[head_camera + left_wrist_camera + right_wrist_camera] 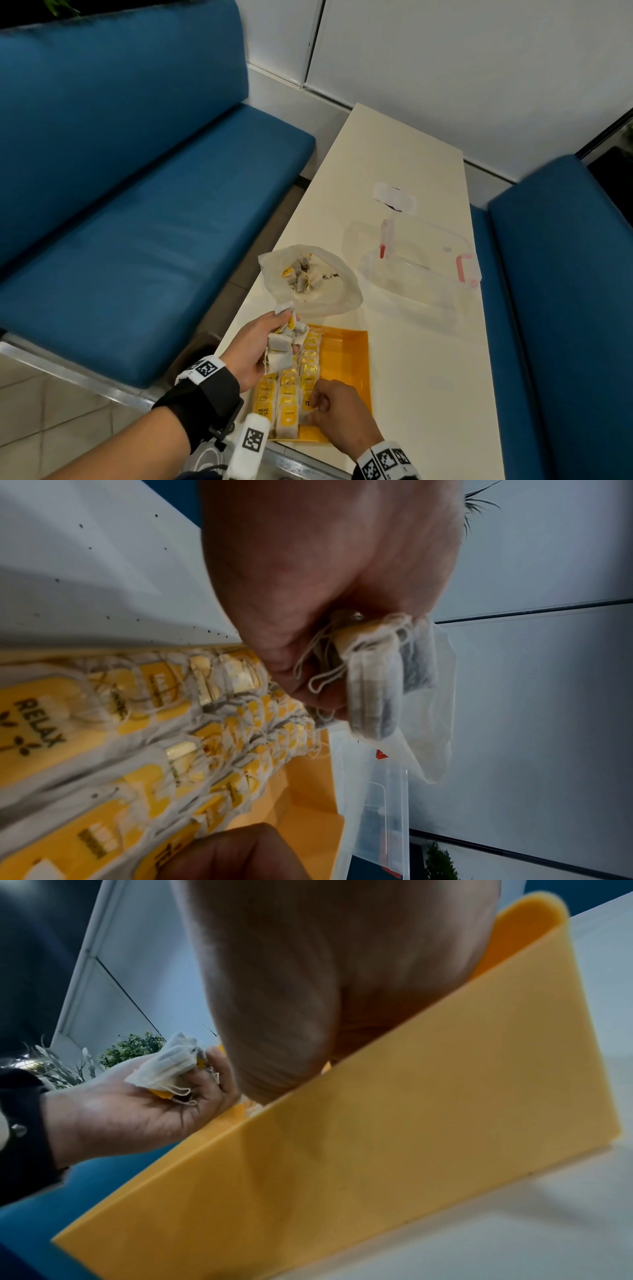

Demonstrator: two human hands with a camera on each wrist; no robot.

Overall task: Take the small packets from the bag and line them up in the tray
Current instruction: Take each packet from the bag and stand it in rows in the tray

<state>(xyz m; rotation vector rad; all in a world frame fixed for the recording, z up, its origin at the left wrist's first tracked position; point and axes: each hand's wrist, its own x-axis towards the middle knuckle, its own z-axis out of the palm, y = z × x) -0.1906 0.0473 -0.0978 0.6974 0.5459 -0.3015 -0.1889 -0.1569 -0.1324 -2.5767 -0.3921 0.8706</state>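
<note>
A yellow tray (346, 363) lies at the table's near edge, its left part filled with rows of small yellow-and-white packets (291, 387). My left hand (263, 339) hovers over the tray's far left corner and grips a bunch of packets (284, 342) with their strings dangling. My right hand (339, 411) is down in the tray at the near end of the third row, fingers curled and pinching a packet (308, 416) there. The left wrist view shows the gripped bunch (387, 674) above the rows. Behind the tray, the open plastic bag (308, 277) holds more packets.
A clear lidded container with red clips (421, 260) stands right of the bag, a torn white wrapper (394, 197) beyond it. Blue benches flank the narrow cream table (428, 377). The tray's right half is bare yellow floor.
</note>
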